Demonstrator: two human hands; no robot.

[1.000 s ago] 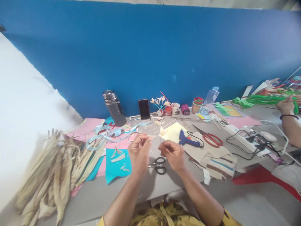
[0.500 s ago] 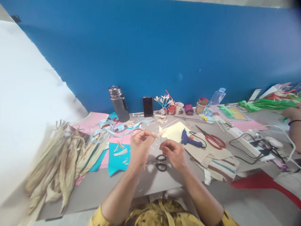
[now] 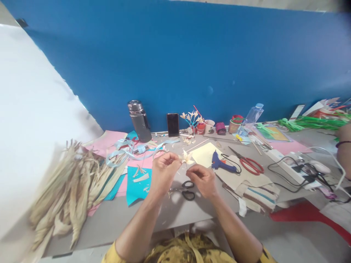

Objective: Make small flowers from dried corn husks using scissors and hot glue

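Note:
A small cream flower (image 3: 187, 157), its petals like dried corn husk, is held up between my two hands. My right hand (image 3: 202, 179) is closed in a pinch on its thin stem, just below the bloom. At the flower's left side, my left hand (image 3: 165, 171) pinches the edge of a petal; the fingertips partly hide the contact. Black-handled scissors (image 3: 188, 195) lie on the table beneath my hands, their blades pointing left and partly covered by my left wrist.
Dried corn husks (image 3: 74, 193) are heaped at left. A blue glue gun (image 3: 223, 163) and red-handled scissors (image 3: 251, 165) lie to the right. Behind stand a thermos (image 3: 139, 122), a phone (image 3: 173, 125) and several finished flowers (image 3: 192, 118). Another person's arm (image 3: 344, 149) shows at far right.
The flower has turned so its spread petals face me more. My right hand has shifted slightly on the stem; my left stays beside the petals.

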